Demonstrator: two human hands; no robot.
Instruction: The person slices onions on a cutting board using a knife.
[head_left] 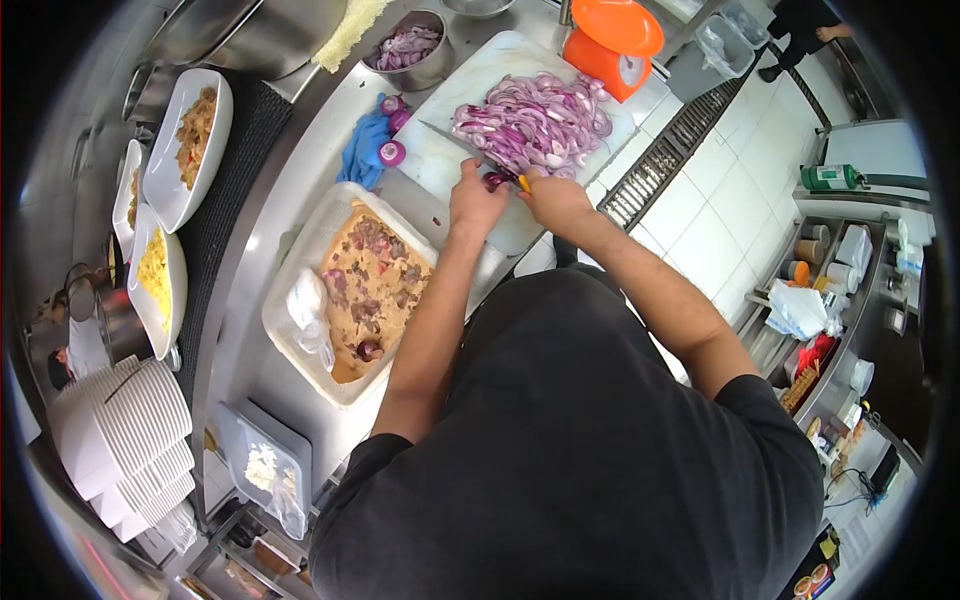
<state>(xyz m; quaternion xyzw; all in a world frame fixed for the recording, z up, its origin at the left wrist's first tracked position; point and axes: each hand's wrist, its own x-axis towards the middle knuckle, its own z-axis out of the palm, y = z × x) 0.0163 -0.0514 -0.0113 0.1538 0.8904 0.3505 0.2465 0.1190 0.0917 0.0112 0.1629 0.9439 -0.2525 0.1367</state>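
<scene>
On the white cutting board lies a wide heap of sliced red onion. My right hand is closed around the yellow handle of a knife, whose blade points left along the near side of the heap. My left hand is closed on a dark red onion piece at the board's near edge, right beside the blade. Its fingertips are partly hidden. Left of the board, a cut onion half and other onion pieces rest against a crumpled blue cloth or glove.
A metal pot holds more sliced onion, near an orange scale. Below left stands a white tub with brownish sauce and onion scraps. White food dishes and stacked plates line the left. A floor drain runs right.
</scene>
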